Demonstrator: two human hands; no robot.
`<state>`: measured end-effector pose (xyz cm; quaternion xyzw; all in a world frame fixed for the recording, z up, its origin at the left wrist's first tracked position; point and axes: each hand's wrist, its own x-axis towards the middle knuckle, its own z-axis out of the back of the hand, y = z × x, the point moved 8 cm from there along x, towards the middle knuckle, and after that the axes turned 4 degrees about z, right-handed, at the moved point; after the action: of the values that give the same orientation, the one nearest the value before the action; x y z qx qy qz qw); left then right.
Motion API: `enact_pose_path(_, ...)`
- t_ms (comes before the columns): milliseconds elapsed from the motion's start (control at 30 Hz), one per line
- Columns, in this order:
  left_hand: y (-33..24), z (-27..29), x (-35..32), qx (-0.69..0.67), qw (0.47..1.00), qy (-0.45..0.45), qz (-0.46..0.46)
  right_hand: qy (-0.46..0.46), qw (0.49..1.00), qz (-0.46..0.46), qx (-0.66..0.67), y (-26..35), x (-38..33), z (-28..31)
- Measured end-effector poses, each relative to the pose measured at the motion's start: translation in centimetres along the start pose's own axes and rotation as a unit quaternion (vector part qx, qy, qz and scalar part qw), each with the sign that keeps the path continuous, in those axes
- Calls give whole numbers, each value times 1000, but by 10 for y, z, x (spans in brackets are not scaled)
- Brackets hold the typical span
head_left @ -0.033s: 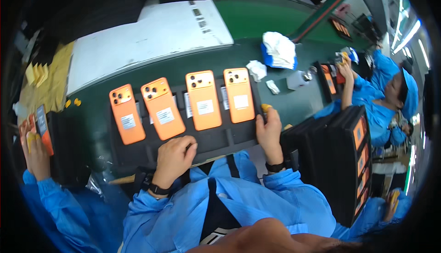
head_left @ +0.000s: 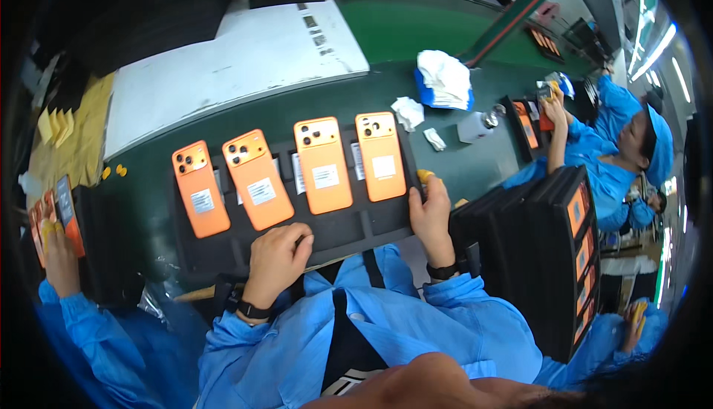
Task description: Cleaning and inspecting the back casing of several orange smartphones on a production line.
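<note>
Head view, left hand: the left hand is resting loosely curled, knuckles up, on the near edge of the black tray, pinching nothing that shows.
Head view, right hand: the right hand is gripping the tray's right end, fingers pressed together over the rim.
Phones: four orange phones are lying face down in a row in the tray, each in its own slot, white labels up.
Doing it well: judging by the grip, both hands should be keeping the tray level so no phone slides.
Table: the dark green table is carrying white cloths and a white bottle.
Room: co-workers in blue are sitting at both sides; black stacked trays are standing at the right.
</note>
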<state>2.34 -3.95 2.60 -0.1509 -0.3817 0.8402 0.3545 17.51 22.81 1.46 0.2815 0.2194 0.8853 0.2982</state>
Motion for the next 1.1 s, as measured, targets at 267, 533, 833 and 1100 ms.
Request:
enact_pose_path(267,-11,-5,-10,-5,999,-34,-42,-124,991,5,-45,-40,32,55)
enact_pose_path(533,-101,-33,17,77,973,-13,-219,-97,975,113,-168,-59,91,16)
enact_pose_path(833,-96,-114,33,156,945,106,-266,-55,963,261,26,41,103,19)
enact_pose_path(1100,-89,-113,40,129,949,144,-249,-25,936,344,-63,62,107,-29)
